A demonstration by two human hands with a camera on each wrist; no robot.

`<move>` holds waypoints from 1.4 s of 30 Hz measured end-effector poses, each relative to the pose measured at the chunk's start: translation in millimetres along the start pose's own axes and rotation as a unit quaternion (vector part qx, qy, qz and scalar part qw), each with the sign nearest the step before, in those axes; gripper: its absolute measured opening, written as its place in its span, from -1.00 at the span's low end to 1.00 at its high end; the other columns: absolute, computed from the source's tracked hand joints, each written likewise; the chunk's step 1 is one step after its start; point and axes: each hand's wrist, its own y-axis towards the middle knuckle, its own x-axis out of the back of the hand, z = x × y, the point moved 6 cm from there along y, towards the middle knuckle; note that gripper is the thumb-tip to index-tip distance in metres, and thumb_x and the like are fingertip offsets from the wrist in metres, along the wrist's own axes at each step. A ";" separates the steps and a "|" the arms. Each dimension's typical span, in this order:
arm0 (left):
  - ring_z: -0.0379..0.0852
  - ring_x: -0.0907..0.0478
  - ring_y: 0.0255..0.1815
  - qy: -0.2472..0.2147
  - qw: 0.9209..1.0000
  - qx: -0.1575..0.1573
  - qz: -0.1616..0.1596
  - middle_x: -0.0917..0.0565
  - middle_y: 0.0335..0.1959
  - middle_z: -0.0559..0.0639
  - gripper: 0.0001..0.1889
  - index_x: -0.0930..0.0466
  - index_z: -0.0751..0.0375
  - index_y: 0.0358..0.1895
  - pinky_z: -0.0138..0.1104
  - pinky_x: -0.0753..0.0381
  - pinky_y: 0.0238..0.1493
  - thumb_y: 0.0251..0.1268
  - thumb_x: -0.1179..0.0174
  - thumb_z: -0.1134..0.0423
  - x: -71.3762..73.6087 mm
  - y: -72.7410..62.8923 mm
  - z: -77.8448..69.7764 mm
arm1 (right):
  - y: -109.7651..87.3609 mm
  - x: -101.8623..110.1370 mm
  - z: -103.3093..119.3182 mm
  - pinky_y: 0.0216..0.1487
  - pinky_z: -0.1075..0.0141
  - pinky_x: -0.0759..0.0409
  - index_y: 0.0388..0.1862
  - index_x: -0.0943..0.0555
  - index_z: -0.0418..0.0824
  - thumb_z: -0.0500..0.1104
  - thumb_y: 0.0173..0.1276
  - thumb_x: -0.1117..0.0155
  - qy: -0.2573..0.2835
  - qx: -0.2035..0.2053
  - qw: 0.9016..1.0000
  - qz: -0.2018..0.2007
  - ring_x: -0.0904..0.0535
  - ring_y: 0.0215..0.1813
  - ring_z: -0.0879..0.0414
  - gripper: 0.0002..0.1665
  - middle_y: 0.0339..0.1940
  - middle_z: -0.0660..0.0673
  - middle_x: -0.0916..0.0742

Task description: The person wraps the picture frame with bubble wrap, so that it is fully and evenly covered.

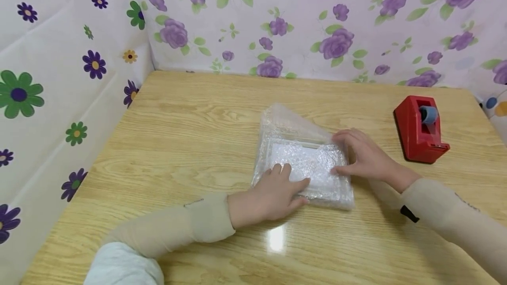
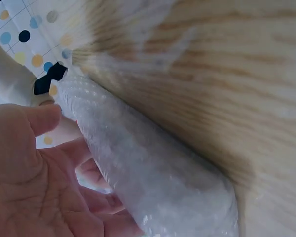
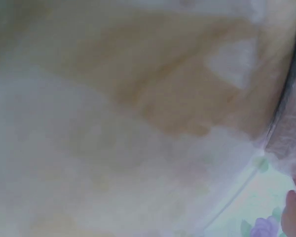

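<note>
A flat rectangular thing with a white face lies inside bubble wrap (image 1: 305,166) on the wooden table; layers of wrap hide its kind. The left hand (image 1: 277,190) rests on the near left part of the bundle, fingers spread over the wrap. From the left wrist, the palm (image 2: 34,182) shows beside the bundle's rounded, wrapped edge (image 2: 153,168). At the right side of the bundle, the right hand (image 1: 366,155) holds the wrap between thumb and curled fingers. A loose flap of wrap (image 1: 283,120) points toward the back. Only fingertips (image 3: 293,215) show in the blurred right wrist view.
A red tape dispenser (image 1: 421,131) with a blue roll stands to the right of the bundle. The wooden table (image 1: 190,131) meets a flowered cloth (image 1: 237,21) at the back. More flowered cloth (image 1: 59,82) hangs at the left.
</note>
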 end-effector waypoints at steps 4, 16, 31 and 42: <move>0.08 -0.37 0.13 0.016 1.000 0.009 -0.013 -0.40 0.20 0.20 -0.46 -0.24 -0.22 0.42 -0.06 -0.46 0.18 0.45 0.22 -0.22 -3.5 0.0 -1.8 | 8.2 2.3 3.9 0.01 0.00 -0.52 -0.12 -0.58 -0.28 -0.06 0.12 -0.45 -0.046 0.005 0.999 -0.006 -0.52 -0.06 -0.04 -0.56 -0.14 -0.16 -0.65; 0.21 -0.34 0.24 0.011 0.999 0.014 -0.029 -0.26 0.43 0.07 -0.45 -0.27 -0.14 0.40 0.13 -0.41 0.21 0.47 0.27 -0.21 -7.6 1.6 -3.8 | 51.4 -5.0 31.4 -0.35 0.11 -0.61 0.06 -0.61 -0.32 -0.15 0.23 -0.36 -0.190 0.098 0.977 0.025 -0.56 -0.45 -0.04 -0.56 -0.42 -0.20 -0.66; 0.31 -0.11 0.44 -0.020 1.000 0.016 -0.006 -0.14 0.49 0.12 -0.35 -0.20 -0.08 0.45 0.28 -0.20 0.29 0.41 0.24 -0.29 -9.9 1.3 -4.7 | 62.0 -0.6 37.5 -0.44 0.26 -0.48 -0.01 -0.50 -0.31 -0.56 0.05 -0.13 -0.031 0.034 0.999 0.018 -0.47 -0.43 0.11 -0.52 -0.28 -0.20 -0.67; 0.32 -0.14 0.42 -0.008 1.000 0.007 -0.009 -0.17 0.48 0.13 -0.33 -0.21 -0.06 0.44 0.29 -0.23 0.26 0.38 0.19 -0.31 -8.8 1.4 -5.3 | 71.8 1.3 48.6 -0.48 0.25 -0.49 0.30 -0.45 -0.10 0.07 0.36 -0.17 -0.106 0.007 0.984 0.141 -0.51 -0.43 0.16 -0.43 -0.26 -0.08 -0.67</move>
